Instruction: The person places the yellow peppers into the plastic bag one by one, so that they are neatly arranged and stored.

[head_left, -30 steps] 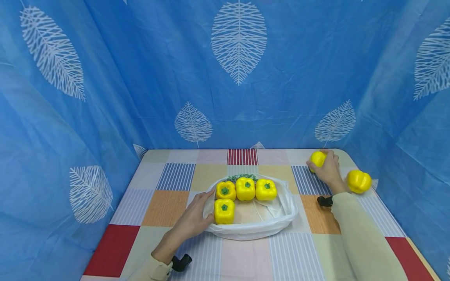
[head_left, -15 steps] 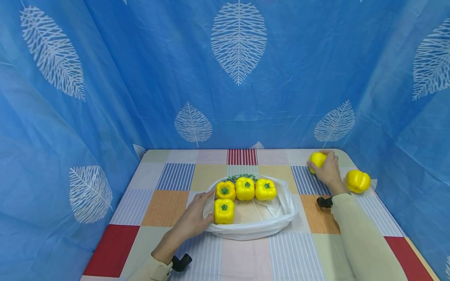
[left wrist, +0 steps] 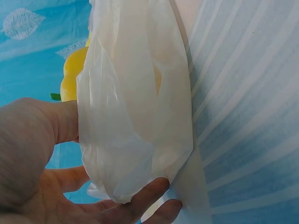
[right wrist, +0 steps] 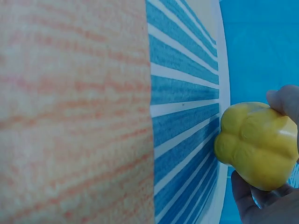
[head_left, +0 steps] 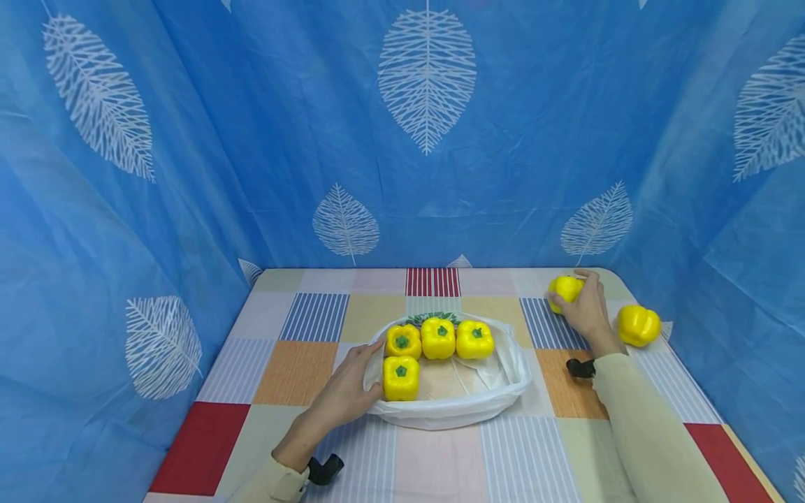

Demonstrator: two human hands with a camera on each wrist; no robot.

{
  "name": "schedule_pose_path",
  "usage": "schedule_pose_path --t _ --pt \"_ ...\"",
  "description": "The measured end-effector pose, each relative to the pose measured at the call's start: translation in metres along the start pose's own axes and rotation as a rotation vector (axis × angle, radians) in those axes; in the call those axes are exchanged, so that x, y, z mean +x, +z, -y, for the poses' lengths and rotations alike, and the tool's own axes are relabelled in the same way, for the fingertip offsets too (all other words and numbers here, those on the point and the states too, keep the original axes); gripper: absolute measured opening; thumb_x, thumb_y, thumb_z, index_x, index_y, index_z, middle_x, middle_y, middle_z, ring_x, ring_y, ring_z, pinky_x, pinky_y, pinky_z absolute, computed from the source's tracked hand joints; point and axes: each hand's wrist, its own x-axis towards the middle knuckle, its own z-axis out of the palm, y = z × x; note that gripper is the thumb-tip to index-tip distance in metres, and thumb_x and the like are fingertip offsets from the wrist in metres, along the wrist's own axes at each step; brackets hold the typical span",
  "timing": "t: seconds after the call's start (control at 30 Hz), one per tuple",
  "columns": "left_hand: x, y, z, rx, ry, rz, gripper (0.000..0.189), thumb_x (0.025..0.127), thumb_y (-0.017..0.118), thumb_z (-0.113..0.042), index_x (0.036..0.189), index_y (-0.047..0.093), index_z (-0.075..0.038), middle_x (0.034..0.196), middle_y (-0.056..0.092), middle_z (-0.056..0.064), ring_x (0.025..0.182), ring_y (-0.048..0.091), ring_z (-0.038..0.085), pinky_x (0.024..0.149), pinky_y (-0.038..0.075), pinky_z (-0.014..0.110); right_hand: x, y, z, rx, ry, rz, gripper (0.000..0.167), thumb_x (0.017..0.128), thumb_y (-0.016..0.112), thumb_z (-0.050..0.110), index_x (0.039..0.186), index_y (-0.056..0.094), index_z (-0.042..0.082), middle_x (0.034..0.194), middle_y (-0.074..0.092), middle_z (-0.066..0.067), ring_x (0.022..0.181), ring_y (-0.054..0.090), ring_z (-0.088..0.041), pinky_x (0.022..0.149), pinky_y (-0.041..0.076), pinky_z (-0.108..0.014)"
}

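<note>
My left hand [head_left: 349,388] grips the left side of a white plastic bag [head_left: 440,418], spread wide with its mouth up. In the left wrist view, the thumb lies at the bag's rim and the fingertips [left wrist: 156,186] touch its outer side. Inside stand several yellow bell peppers, among them a front-left one [head_left: 400,381], stems up. Toward the back right of the table, my right hand [head_left: 588,304] holds another yellow bell pepper [right wrist: 257,142] between thumb and fingers. The right wrist view shows its lobed end toward the cloth; whether it touches the cloth I cannot tell.
One more yellow bell pepper [head_left: 639,325] lies near the table's right edge, beside the right wrist. A patchwork tablecloth [head_left: 302,374] covers the table. Blue curtains [head_left: 503,140] with white leaf prints close in the back and both sides.
The pepper in my right hand has shifted slightly left and nearer to me, tilting a little. My left hand and the bag have stayed in place.
</note>
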Motion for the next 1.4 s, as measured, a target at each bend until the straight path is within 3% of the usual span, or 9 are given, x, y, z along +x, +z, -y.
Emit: schedule_pose_path --t 0.33,0.67,1.0,1.4 --pt "0.0 -0.001 0.0 -0.003 0.002 0.0 0.087 0.097 0.081 -0.006 0.177 0.049 -0.013 0.175 0.052 0.028 0.159 0.057 0.055 0.125 0.049 0.083 -0.006 -0.001 0.003 -0.053 -0.052 -0.012 0.092 0.114 0.071 0.023 0.184 0.014 0.002 0.17 0.031 -0.047 0.147 0.043 -0.062 0.133 0.038 -0.083" --pt "0.0 -0.001 0.001 0.006 0.004 -0.006 0.086 0.096 0.081 -0.005 0.176 0.05 -0.011 0.174 0.053 0.029 0.158 0.057 0.055 0.125 0.05 0.082 -0.015 -0.003 0.01 -0.055 -0.056 -0.026 0.084 0.113 0.072 0.019 0.18 0.025 0.0 0.169 0.032 -0.048 0.144 0.045 -0.062 0.13 0.043 -0.082" --pt "0.0 -0.001 -0.001 0.018 -0.004 -0.006 0.085 0.097 0.081 -0.007 0.176 0.05 -0.01 0.174 0.053 0.028 0.159 0.058 0.054 0.126 0.05 0.081 -0.026 -0.004 0.019 -0.043 -0.06 -0.028 0.085 0.113 0.071 0.022 0.181 0.024 0.0 0.168 0.033 -0.046 0.142 0.046 -0.06 0.13 0.044 -0.082" --pt "-0.003 -0.001 -0.004 0.011 -0.012 0.0 0.085 0.096 0.081 -0.007 0.176 0.051 -0.011 0.173 0.054 0.027 0.158 0.058 0.053 0.126 0.05 0.081 -0.054 -0.01 0.026 -0.051 -0.107 -0.034 0.085 0.111 0.075 0.022 0.179 0.03 0.0 0.168 0.036 -0.044 0.142 0.049 -0.06 0.127 0.047 -0.083"
